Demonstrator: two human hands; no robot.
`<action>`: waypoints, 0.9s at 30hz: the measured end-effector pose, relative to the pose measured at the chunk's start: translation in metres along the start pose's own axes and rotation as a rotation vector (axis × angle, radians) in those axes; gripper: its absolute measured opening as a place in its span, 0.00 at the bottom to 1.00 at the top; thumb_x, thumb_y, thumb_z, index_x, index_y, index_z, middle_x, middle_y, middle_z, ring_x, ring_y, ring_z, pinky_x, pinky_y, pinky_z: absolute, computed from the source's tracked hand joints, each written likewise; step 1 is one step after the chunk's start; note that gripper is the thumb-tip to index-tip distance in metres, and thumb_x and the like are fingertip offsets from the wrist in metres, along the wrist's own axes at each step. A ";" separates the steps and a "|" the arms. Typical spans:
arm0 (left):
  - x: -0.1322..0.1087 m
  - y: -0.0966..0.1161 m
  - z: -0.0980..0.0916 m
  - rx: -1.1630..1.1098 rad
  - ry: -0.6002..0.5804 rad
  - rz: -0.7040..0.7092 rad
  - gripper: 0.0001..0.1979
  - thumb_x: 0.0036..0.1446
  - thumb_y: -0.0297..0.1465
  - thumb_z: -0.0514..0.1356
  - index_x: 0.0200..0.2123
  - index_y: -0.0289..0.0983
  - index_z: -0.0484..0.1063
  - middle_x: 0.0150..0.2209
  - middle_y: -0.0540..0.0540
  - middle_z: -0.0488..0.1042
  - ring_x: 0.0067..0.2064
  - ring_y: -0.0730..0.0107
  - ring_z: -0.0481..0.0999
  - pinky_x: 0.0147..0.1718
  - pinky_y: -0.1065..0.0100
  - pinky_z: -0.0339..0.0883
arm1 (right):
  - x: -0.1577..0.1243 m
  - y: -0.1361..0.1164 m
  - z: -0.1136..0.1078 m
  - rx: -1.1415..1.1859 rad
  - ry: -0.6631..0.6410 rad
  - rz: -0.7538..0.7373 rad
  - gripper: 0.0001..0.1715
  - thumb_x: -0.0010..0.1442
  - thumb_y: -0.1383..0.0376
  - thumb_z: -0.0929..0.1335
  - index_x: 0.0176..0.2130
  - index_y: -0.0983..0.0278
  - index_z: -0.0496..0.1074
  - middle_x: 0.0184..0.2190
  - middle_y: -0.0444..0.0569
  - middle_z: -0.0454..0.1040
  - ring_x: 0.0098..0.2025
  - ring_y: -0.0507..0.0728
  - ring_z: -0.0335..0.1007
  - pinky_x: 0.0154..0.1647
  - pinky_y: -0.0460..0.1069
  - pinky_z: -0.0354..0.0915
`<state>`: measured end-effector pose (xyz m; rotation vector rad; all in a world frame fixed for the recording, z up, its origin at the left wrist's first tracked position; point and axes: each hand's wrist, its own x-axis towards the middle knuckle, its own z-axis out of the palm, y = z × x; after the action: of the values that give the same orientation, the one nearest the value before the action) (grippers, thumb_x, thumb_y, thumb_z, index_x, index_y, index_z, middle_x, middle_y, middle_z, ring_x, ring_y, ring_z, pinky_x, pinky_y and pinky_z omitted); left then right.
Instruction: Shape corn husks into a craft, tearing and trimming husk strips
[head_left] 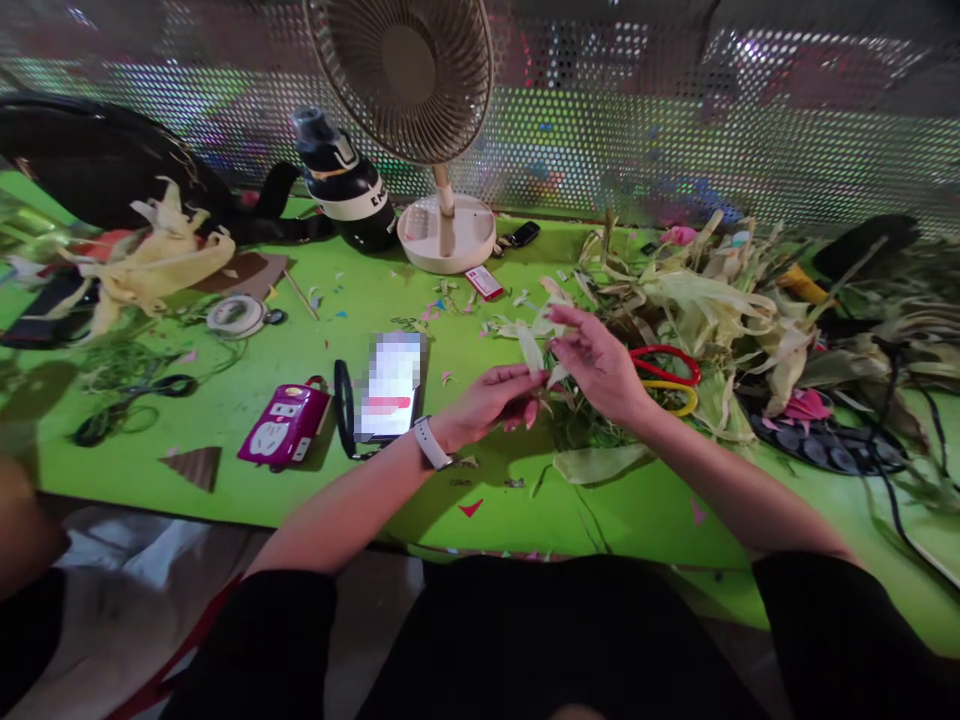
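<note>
Both my hands meet above the green table (420,510). My left hand (491,402), with a pale watch strap at its wrist, is closed on a strip of pale corn husk (531,352). Close beside it, my right hand (596,362) has its thumb and fingers bent together at the husk's edge; the exact grip is too small to make out. Just right of that hand lie scissors with red and yellow handles (666,368), their blades hidden under scraps. A loose flat husk piece (601,464) rests below the right wrist.
A fan (446,235) and a black bottle (349,190) stand at the back. A lit phone (390,385) and a purple socket block (285,425) lie left of my hands. Piled husks (712,300) fill the right. Another person's arm (22,510) shows at far left.
</note>
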<state>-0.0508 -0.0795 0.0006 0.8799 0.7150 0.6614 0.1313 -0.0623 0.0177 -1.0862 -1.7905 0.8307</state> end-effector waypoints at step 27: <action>0.007 0.005 -0.005 -0.084 0.288 0.090 0.16 0.46 0.42 0.70 0.32 0.35 0.76 0.30 0.49 0.76 0.25 0.79 0.67 0.20 0.76 0.58 | 0.003 -0.007 -0.025 -0.370 -0.443 -0.168 0.11 0.64 0.62 0.64 0.35 0.63 0.73 0.29 0.48 0.76 0.30 0.53 0.69 0.32 0.48 0.60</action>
<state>-0.0522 -0.0697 0.0007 0.7501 0.9011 0.9040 0.1506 -0.0594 0.0344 -1.0116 -2.4457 0.6885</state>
